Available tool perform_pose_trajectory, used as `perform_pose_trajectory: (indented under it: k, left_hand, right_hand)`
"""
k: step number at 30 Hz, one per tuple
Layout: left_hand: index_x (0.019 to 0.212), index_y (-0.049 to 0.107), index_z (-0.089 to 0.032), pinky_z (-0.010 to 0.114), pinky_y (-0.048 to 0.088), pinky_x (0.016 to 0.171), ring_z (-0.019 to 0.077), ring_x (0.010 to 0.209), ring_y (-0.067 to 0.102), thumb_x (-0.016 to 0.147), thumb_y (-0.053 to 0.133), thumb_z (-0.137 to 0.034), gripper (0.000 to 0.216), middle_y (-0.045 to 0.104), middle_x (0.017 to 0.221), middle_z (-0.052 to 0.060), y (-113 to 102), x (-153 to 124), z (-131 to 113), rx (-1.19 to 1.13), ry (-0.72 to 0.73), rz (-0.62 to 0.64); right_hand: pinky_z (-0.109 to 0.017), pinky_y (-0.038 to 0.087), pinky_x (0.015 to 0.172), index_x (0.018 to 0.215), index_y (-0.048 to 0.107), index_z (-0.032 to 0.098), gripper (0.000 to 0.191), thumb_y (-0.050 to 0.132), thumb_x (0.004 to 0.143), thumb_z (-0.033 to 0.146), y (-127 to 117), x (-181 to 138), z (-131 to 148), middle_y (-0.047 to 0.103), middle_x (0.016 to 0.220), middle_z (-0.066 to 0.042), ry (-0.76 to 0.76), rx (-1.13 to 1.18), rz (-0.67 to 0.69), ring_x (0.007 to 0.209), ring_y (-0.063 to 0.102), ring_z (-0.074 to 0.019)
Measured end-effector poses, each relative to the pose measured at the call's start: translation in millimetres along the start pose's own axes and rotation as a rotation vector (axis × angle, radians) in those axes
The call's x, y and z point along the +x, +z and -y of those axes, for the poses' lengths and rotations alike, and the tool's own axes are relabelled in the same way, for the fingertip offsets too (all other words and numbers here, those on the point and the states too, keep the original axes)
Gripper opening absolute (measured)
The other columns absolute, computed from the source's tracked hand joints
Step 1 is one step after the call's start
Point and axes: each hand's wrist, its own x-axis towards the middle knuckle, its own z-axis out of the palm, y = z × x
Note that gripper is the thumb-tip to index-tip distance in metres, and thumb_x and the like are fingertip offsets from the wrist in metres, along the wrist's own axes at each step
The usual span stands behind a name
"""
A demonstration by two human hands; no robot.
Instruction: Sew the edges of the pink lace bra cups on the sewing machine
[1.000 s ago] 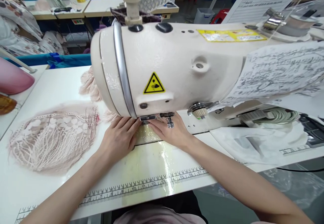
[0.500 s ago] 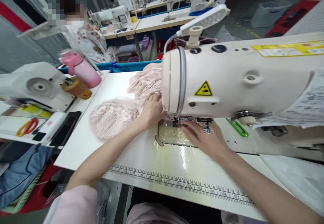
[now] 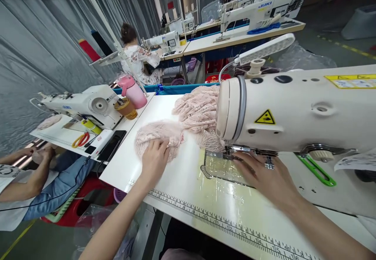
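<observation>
My left hand [image 3: 155,159] lies on a small pink lace piece [image 3: 173,129], its fingers bent into the cloth. Blur softens the edges of this piece. Beside it, a larger gathered heap of pink lace [image 3: 197,109] runs up to the needle area of the white sewing machine [image 3: 293,111]. My right hand [image 3: 264,176] reaches under the machine head, by the presser foot [image 3: 230,152]. Its fingers stretch leftwards over the shiny plate [image 3: 217,168] and look apart; the metal parts cover some of them. I see nothing held in it.
A ruler strip [image 3: 205,215] runs along the table's front edge. To the left are a phone [image 3: 113,144], orange-handled scissors [image 3: 80,139], an amber cup [image 3: 126,108] and a pink bottle [image 3: 133,91]. A green tool [image 3: 317,170] lies right. Two other people sit at left and behind.
My left hand has moved from the gathered lace by the needle leftwards onto the smaller lace piece. My right hand stays by the presser foot. The view has swung left, showing another seated person.
</observation>
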Motion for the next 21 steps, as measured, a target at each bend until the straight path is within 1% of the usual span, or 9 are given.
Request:
perform_pose_trajectory:
  k: [4, 7, 9, 11, 13, 15, 17, 18, 21]
  left_hand:
    - [0.098, 0.067, -0.017, 0.034, 0.054, 0.070, 0.0196, 0.085, 0.061, 0.101, 0.030, -0.033, 0.040, 0.065, 0.088, 0.008, -11.1, -2.4, -4.9, -0.177, -0.061, -0.014]
    - [0.100, 0.067, -0.018, 0.030, 0.055, 0.071, 0.0160, 0.082, 0.064, 0.102, 0.024, -0.033, 0.045, 0.068, 0.088, 0.005, -17.7, -2.4, -28.9, -0.337, -0.033, 0.062]
    - [0.099, 0.068, -0.023, 0.030, 0.056, 0.079, 0.0149, 0.087, 0.066, 0.101, 0.032, -0.034, 0.038, 0.070, 0.091, 0.002, -17.8, -5.9, -53.3, -0.484, 0.089, 0.249]
    - [0.093, 0.070, -0.025, 0.033, 0.052, 0.093, 0.0141, 0.092, 0.066, 0.099, 0.040, -0.032, 0.032, 0.071, 0.096, 0.000, -14.4, -11.9, -78.3, -0.647, 0.315, 0.536]
    - [0.088, 0.070, -0.023, 0.033, 0.049, 0.097, 0.0143, 0.094, 0.065, 0.098, 0.044, -0.029, 0.028, 0.071, 0.098, 0.002, -8.0, -17.4, -96.9, -0.699, 0.499, 0.631]
    - [0.091, 0.068, -0.021, 0.033, 0.051, 0.091, 0.0166, 0.096, 0.064, 0.096, 0.047, -0.027, 0.023, 0.070, 0.100, 0.005, 1.5, -18.4, -105.4, -0.607, 0.542, 0.458]
    - [0.099, 0.066, -0.020, 0.035, 0.052, 0.081, 0.0215, 0.099, 0.062, 0.094, 0.048, -0.027, 0.020, 0.068, 0.106, 0.009, 13.2, -12.9, -105.6, -0.393, 0.483, 0.235]
    - [0.101, 0.065, -0.020, 0.036, 0.051, 0.078, 0.0237, 0.098, 0.062, 0.093, 0.048, -0.029, 0.020, 0.067, 0.107, 0.010, 19.1, -8.1, -103.9, -0.263, 0.447, 0.175]
    - [0.109, 0.061, -0.019, 0.038, 0.049, 0.070, 0.0269, 0.091, 0.063, 0.094, 0.046, -0.035, 0.027, 0.067, 0.107, 0.011, 31.6, 8.1, -96.4, 0.004, 0.405, 0.162]
  right_hand:
    - [-0.037, 0.044, 0.077, 0.108, 0.070, 0.022, 0.033, 0.042, 0.097, 0.033, -9.7, 6.6, 4.3, 0.068, 0.067, -0.005, -0.095, -0.105, 0.011, 0.062, 0.061, -0.0189]
    - [-0.036, 0.045, 0.076, 0.105, 0.071, 0.020, 0.030, 0.046, 0.096, 0.033, -14.9, 11.6, 7.3, 0.068, 0.067, -0.003, -0.075, -0.108, -0.029, 0.057, 0.057, -0.0164]
    - [-0.035, 0.046, 0.076, 0.105, 0.072, 0.020, 0.028, 0.048, 0.096, 0.032, -18.1, 14.4, 8.8, 0.070, 0.071, -0.004, -0.043, -0.076, -0.037, 0.063, 0.059, -0.0173]
    - [-0.035, 0.046, 0.077, 0.105, 0.072, 0.019, 0.028, 0.048, 0.096, 0.031, -21.7, 16.4, 9.6, 0.071, 0.078, -0.007, -0.024, -0.055, -0.044, 0.076, 0.062, -0.0203]
    - [-0.036, 0.047, 0.079, 0.106, 0.071, 0.019, 0.028, 0.047, 0.096, 0.030, -25.1, 17.7, 9.5, 0.072, 0.084, -0.008, -0.009, -0.054, -0.001, 0.083, 0.062, -0.0217]
    - [-0.036, 0.047, 0.080, 0.106, 0.071, 0.020, 0.028, 0.046, 0.096, 0.029, -27.1, 18.6, 8.5, 0.072, 0.087, -0.007, 0.013, -0.046, 0.018, 0.085, 0.061, -0.0219]
    - [-0.036, 0.047, 0.083, 0.108, 0.069, 0.019, 0.027, 0.046, 0.097, 0.028, -27.3, 19.4, 7.0, 0.072, 0.089, -0.007, 0.012, 0.012, 0.028, 0.084, 0.060, -0.0201]
    - [-0.035, 0.047, 0.085, 0.109, 0.068, 0.019, 0.026, 0.046, 0.097, 0.026, -26.7, 19.9, 6.4, 0.072, 0.092, -0.006, -0.003, 0.045, 0.035, 0.084, 0.060, -0.0189]
    - [-0.033, 0.045, 0.089, 0.107, 0.067, 0.020, 0.024, 0.045, 0.097, 0.024, -23.7, 22.4, 5.4, 0.072, 0.102, -0.002, -0.081, 0.094, 0.037, 0.085, 0.060, -0.0161]
